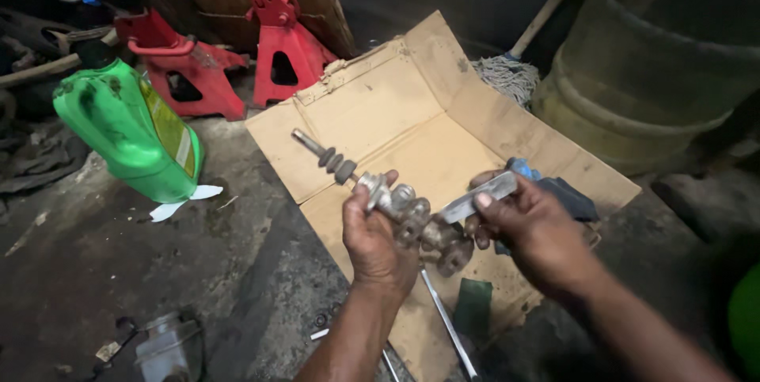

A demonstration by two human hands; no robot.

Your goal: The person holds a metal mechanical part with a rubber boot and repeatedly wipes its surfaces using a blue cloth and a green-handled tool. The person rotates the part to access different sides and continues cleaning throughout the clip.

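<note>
Both closed | left hand (pixel 378 243): metal cylinder (pixel 400 208) | right hand (pixel 534 231): flat blade (pixel 477 198)

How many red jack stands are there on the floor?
2. One red jack stand stands behind the green jug; the other stands right of it, by the cardboard's back corner. More may be hidden in the dark clutter.

The cylinder part (pixel 396 204) sits between the left hand (pixel 378 243) and right hand (pixel 532 231), above the cardboard (pixel 412 113); a jug (pixel 131 133) stands far left of the hands; jack stands (pixel 281 45) beyond; a drum (pixel 657 57) right, behind.
</note>
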